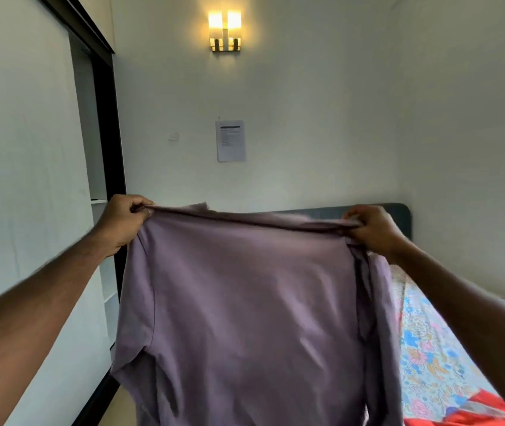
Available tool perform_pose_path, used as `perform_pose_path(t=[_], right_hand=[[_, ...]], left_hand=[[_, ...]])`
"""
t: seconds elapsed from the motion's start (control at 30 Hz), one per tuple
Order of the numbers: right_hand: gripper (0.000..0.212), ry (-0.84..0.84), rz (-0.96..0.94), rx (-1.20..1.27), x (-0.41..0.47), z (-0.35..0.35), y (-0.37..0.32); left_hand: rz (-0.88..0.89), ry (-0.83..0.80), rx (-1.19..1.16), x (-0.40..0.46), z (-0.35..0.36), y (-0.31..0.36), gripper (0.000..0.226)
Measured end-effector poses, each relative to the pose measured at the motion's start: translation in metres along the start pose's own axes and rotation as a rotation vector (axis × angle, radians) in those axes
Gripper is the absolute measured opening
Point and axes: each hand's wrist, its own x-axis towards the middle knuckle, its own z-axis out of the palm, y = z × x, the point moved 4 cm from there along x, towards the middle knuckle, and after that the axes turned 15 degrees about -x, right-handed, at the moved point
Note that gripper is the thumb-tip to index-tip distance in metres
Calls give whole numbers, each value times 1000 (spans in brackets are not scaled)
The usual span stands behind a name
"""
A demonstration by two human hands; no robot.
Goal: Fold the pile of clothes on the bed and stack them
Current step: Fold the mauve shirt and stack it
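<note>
**Across the middle of the frame, a mauve shirt held up by both hands**

Across the middle of the frame hangs a mauve shirt, held up in the air by its top edge and spread wide. The left hand, at centre left, has its fingers curled round one upper corner of the cloth, thumb and fingers pinching the hem. The right hand, at centre right, grips the other upper corner in the same way, knuckles toward the camera. The top edge runs nearly taut between the two hands, sagging a little toward the right. Below it the shirt falls in one broad panel to the bottom of the frame, with one sleeve hanging at lower left and a fold of cloth doubled along the right side. Both bare forearms reach in from the lower corners.

At the lower right, behind the shirt, lies the bed with a floral sheet in blue, pink and orange. A red garment rests on it at the bottom right corner, partly cut off by the frame. A dark headboard shows just above the right hand.

On the far wall, a lit wall lamp sits at upper centre, and a printed sheet of paper is fixed below it. A dark door frame runs down the left side.
</note>
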Motion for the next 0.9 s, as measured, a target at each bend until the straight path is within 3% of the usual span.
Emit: perform_pose_path(t=[0.1,0.17,0.23,0.3,0.37,0.43,0.57,0.63,0.7,0.77,0.9], right_hand=[[19,49,-34,-566,-3,-10,-5],[22,153,72,-602,-9,-23,-14],[25,114,272,-594,-5,-29,-12],[36,12,446,-318,-7,-26,-9],[26,1,513,112,-8,-16,-12],[20,90,471,409,1,-10,-18],[38,474,174,163,-10,-42,-46],[48,575,-11,100,-15,-55,-57],[58,565,-110,-24,-12,-58,-62],[70,519,-112,-128,-9,-64,-65],[73,612,-142,-220,-15,-95,-77]], left_hand=[[125,-10,209,-4,10,6,13],[170,70,247,-8,16,12,15],[126,198,312,-10,19,16,21],[-25,320,483,-18,18,18,21],[-131,381,543,-27,19,22,16],[-205,416,331,-31,21,26,18],[-109,510,-91,-26,11,27,25],[29,474,-52,-31,6,39,25],[183,404,12,-37,8,51,28],[269,312,43,-42,14,60,47],[312,264,199,-44,13,78,80]])
